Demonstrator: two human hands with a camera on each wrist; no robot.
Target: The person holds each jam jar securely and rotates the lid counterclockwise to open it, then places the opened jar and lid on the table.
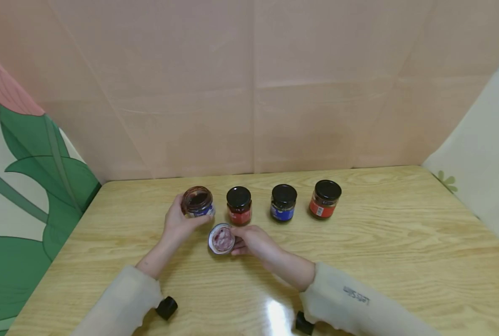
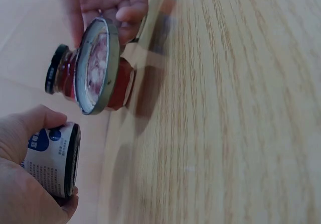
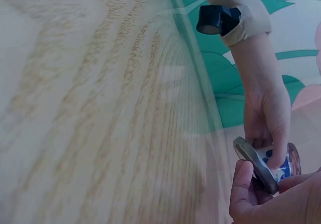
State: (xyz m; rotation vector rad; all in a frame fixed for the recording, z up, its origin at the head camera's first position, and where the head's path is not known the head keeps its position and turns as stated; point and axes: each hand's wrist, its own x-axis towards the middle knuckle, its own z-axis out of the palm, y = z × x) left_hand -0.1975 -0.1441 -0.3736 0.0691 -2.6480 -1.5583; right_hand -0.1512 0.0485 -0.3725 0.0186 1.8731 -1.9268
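Observation:
At the left end of a row of jars, my left hand grips an open glass jar with dark, jam-like contents and a blue-and-white label. Its mouth has no lid on it and faces up toward the head camera. My right hand pinches a round lid by its edge, in front of the jar and slightly to its right. The inner side of the lid shows, smeared with pinkish residue. In the left wrist view, the lid overlaps a red-labelled jar behind it. Thumb and fingers hold the lid's rim in the right wrist view.
Right of the held jar stand three black-lidded jars: a red-labelled one, a blue-labelled one and another red-labelled one. They stand on a wood-grain table, before a pinkish cloth backdrop.

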